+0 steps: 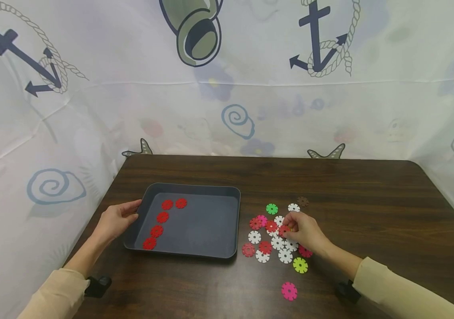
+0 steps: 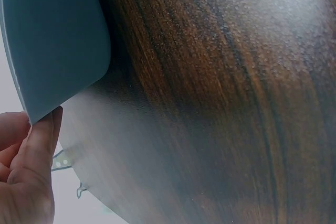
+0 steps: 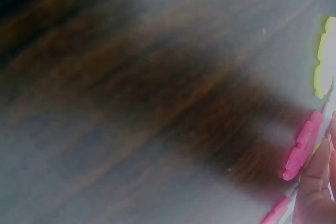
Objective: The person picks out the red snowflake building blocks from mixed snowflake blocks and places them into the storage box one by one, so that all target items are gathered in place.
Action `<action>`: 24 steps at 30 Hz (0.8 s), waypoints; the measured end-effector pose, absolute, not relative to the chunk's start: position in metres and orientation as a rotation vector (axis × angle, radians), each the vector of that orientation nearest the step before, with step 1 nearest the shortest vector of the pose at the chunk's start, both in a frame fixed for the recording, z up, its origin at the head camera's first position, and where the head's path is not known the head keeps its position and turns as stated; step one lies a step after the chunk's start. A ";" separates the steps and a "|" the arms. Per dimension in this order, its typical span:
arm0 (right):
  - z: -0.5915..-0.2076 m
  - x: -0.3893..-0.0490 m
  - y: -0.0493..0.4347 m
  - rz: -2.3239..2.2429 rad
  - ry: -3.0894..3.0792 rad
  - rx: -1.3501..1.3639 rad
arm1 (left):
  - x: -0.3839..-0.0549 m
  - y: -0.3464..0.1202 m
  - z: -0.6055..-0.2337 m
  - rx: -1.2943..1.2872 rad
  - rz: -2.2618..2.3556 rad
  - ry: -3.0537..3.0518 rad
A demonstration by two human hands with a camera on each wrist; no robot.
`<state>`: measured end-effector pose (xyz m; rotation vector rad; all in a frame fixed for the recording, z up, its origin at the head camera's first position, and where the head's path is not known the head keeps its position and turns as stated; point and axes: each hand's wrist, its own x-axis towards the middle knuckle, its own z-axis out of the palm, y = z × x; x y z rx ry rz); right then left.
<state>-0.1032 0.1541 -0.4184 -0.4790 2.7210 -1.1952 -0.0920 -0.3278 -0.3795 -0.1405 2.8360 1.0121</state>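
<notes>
The dark grey baking tray [image 1: 211, 221] lies on the table, with several red notched plastic discs [image 1: 162, 217] along its left side and one more beside the top of that line. My left hand [image 1: 117, 220] pinches the tray's left rim. In the left wrist view, fingers of the left hand [image 2: 31, 166] meet the tray's edge [image 2: 58, 40]. Over the pile of loose discs to the tray's right, my right hand [image 1: 304, 230] pinches a red notched disc [image 1: 284, 231]. In the right wrist view, the right hand [image 3: 315, 187] shows only partly, by a pink disc [image 3: 303, 146].
White discs [image 1: 285, 255] and red ones overlap in the pile. A green disc [image 1: 272, 208] and a brown disc [image 1: 302, 201] lie at its back, a yellow disc [image 1: 300, 265] and a pink disc [image 1: 289, 291] nearer the front. Patterned cloth [image 1: 131, 110] hangs behind the wooden table [image 1: 354, 190].
</notes>
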 end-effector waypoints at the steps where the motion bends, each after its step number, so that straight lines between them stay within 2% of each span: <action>1: -0.419 -0.103 0.154 -1.198 2.721 -0.475 | -0.092 -0.328 -0.380 -0.142 1.010 2.837; 24: -0.413 -0.104 0.157 -1.271 2.646 -0.453 | -0.093 -0.330 -0.383 -0.123 1.020 2.847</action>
